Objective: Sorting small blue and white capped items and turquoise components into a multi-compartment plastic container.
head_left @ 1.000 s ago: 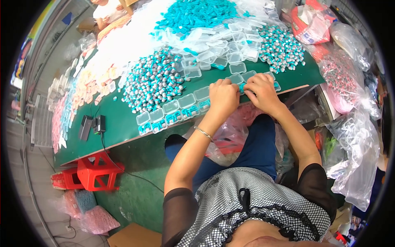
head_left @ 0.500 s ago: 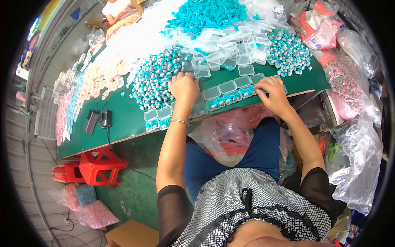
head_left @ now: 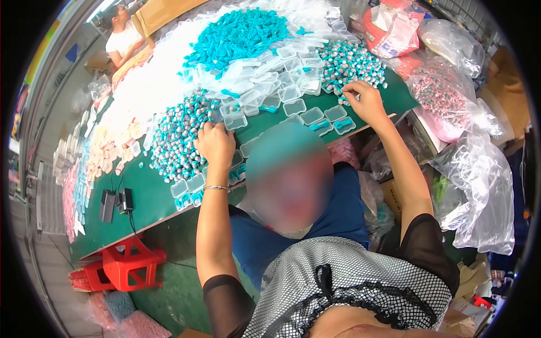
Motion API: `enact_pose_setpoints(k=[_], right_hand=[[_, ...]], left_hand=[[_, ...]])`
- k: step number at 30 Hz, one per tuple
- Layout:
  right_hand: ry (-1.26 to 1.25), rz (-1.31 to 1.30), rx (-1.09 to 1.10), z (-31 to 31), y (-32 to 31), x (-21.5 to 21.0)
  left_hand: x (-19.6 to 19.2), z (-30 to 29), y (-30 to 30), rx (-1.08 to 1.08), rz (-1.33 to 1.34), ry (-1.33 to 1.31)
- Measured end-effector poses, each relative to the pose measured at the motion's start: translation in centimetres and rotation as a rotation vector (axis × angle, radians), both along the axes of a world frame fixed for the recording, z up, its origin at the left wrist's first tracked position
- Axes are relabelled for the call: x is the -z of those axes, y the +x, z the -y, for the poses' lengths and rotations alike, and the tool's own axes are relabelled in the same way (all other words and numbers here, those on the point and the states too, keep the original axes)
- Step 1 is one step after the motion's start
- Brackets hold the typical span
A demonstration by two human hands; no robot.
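My left hand (head_left: 216,147) is closed, its fingers curled down at the right edge of a pile of small teal-and-grey pieces (head_left: 179,130). What the fingers hold, if anything, is hidden. My right hand (head_left: 366,102) reaches the near edge of a second such pile (head_left: 352,65), its fingers bent together in a pinch; their contents are too small to name. Between the hands, a row of open clear plastic boxes (head_left: 311,116) lies along the table's front edge. Teal pieces (head_left: 344,125) show inside several of them. A blurred patch covers the middle of this row.
Beyond stand a heap of teal plastic parts (head_left: 239,36) and many loose clear boxes (head_left: 270,79) on the green table (head_left: 152,197). A black device (head_left: 124,200) trails a cable. Red stools (head_left: 132,265) are below left; plastic bags (head_left: 479,197) crowd the right. Another person (head_left: 125,42) is far left.
The view has shifted, so the table appears lower and further left. My right hand has moved from the box row to the right pile; my left hand stays by the left pile. A blurred patch has appeared.
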State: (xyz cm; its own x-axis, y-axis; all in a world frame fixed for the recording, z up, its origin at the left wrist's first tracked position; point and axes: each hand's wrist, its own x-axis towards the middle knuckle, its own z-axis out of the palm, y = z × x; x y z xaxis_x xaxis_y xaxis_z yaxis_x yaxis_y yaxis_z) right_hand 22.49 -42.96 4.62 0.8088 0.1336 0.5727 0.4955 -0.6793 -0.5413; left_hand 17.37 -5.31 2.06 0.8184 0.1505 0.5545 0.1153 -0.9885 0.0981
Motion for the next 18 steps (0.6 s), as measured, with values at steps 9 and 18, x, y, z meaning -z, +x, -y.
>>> enact_pose_setpoints(k=[9, 18], right_hand=[[-0.58, 0.2, 0.247, -2.2, 3.8, 2.2], [-0.407, 0.096, 0.212, -2.3, 4.0, 2.1]], left_hand=[[0.0, 0.3, 0.0, -0.038, -0.104, -0.034], [-0.8, -0.6, -0.3, 0.013, -0.062, -0.291]])
